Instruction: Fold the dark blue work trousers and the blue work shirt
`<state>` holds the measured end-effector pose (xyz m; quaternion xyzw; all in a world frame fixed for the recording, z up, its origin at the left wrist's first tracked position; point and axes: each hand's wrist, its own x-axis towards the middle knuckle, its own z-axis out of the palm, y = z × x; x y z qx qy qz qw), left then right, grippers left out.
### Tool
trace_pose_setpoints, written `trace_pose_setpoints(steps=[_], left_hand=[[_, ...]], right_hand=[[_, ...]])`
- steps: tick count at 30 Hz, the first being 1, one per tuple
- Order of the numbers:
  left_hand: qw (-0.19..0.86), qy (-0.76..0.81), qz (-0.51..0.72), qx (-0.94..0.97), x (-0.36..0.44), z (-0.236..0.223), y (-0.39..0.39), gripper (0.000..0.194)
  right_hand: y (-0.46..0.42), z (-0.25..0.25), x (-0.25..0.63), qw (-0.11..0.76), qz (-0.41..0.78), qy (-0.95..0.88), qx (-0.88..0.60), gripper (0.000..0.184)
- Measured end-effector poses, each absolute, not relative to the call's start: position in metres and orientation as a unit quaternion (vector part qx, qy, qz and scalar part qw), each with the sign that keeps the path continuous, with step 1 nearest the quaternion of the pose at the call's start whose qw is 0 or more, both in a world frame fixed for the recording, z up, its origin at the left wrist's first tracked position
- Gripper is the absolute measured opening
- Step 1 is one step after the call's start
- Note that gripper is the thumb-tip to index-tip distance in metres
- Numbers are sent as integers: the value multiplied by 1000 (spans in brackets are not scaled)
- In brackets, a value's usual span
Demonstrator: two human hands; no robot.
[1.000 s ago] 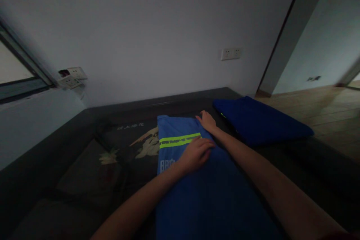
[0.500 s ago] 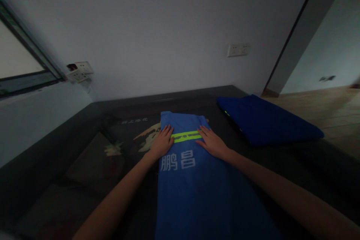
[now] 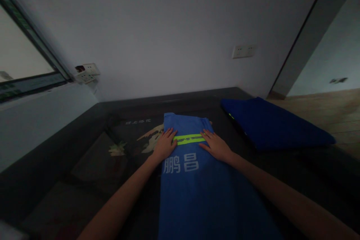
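Observation:
A blue work garment (image 3: pixel 194 191) lies folded lengthwise into a long strip, with white printed characters and a yellow-green band (image 3: pixel 189 139) across its far part. Flat on its left edge rests my left hand (image 3: pixel 165 144), fingers stretched out beside the band. On the right edge lies my right hand (image 3: pixel 216 145), its fingers spread over the other end of the band. Neither hand grips the cloth. The garment's near end runs out of view at the bottom.
The garment lies on a dark, glossy table (image 3: pixel 135 107) with printed flowers and characters. A darker blue folded cloth (image 3: pixel 275 123) sits to the right. A pale wall with sockets (image 3: pixel 244 51) stands behind. A window (image 3: pixel 30 37) is at the left.
The whole scene has shifted slightly right and down as the camera turned a little. Both hands stay flat at the same places on the garment.

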<state>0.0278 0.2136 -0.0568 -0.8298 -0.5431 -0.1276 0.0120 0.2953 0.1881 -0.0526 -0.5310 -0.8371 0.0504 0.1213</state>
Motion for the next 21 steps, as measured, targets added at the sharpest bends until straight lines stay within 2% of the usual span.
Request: trace_pose_setpoints(steps=[4,9,17,21], left_hand=[[-1,-520,-199,-831,28,-51,208,37],[-37,-524,-275,-805,25,-44,223,33],[13,-597,-178,-782,29,-50,288,43],[10,-606,-158,-779,30,-60,299,52]], right_hand=[[201,-33,293,135,75,-818,-554,64],[238,-21,274,163,19,-790,-590,53],[275,-52,270,119,-19,-772,-624,63],[277,-60,280,100,15,-766,-635,69]])
